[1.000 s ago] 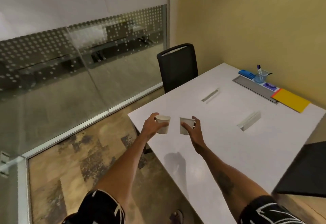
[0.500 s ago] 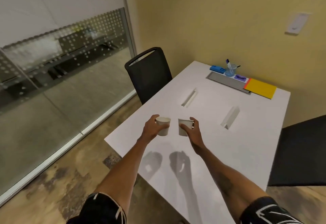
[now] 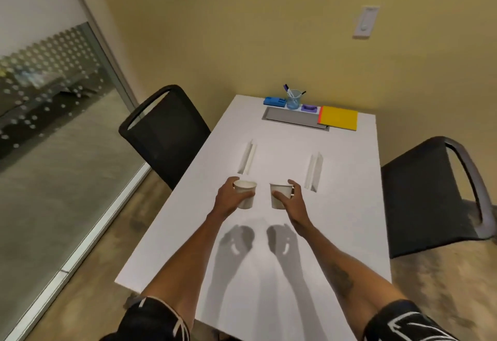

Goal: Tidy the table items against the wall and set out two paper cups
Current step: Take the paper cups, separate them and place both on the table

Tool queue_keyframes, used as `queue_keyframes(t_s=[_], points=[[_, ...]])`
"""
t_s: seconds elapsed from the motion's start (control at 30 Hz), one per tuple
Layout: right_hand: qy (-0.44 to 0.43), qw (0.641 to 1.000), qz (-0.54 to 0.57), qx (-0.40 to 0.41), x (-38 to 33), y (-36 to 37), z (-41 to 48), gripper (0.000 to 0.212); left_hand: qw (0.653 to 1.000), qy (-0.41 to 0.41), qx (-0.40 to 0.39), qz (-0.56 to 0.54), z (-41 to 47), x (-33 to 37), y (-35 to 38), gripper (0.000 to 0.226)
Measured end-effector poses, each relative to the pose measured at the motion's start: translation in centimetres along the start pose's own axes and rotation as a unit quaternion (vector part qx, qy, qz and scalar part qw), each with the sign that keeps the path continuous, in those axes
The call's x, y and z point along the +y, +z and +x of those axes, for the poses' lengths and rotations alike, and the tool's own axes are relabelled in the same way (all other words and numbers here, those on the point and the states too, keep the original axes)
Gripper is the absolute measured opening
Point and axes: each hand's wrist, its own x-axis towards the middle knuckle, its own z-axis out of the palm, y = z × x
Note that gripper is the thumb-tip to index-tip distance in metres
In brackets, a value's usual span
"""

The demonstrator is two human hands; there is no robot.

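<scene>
I hold one white paper cup in each hand above the middle of the white table (image 3: 349,206). My left hand (image 3: 228,201) grips the left paper cup (image 3: 246,192). My right hand (image 3: 291,202) grips the right paper cup (image 3: 279,194). Both cups are upright, a short gap apart, and their shadows fall on the tabletop nearer to me. Against the far wall stand a blue eraser (image 3: 274,102), a clear pen cup (image 3: 293,99) with markers, a purple item (image 3: 309,108) and a yellow folder (image 3: 339,118).
A grey cable tray lid (image 3: 290,119) lies in front of the wall items. Two white folded name cards, the left name card (image 3: 247,156) and the right name card (image 3: 314,170), stand mid-table. One black chair (image 3: 164,133) sits at the left, another black chair (image 3: 435,195) at the right. A glass partition (image 3: 48,125) runs along the left.
My view has swung right and squared up with the table. Both hands kept their cups and now hover over the table's middle instead of its near left corner.
</scene>
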Motion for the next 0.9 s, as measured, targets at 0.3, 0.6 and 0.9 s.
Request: queue_keyframes(t_s=[0.3,0.6,0.9], points=[[0.019,0.994,-0.033,0.104,-0.2,2.8,2.9,0.077,0.992,0.050,-0.101,0.059,8.3,1.1,-0.8,0.071],[0.060,0.974,-0.131,0.174,0.2,3.1,3.5,0.081,0.981,0.075,-0.153,0.098,11.8,0.6,0.1,0.082],[0.087,0.963,-0.179,0.182,1.6,-0.7,4.7,0.073,0.978,0.070,-0.155,0.123,12.2,0.4,3.6,0.079]])
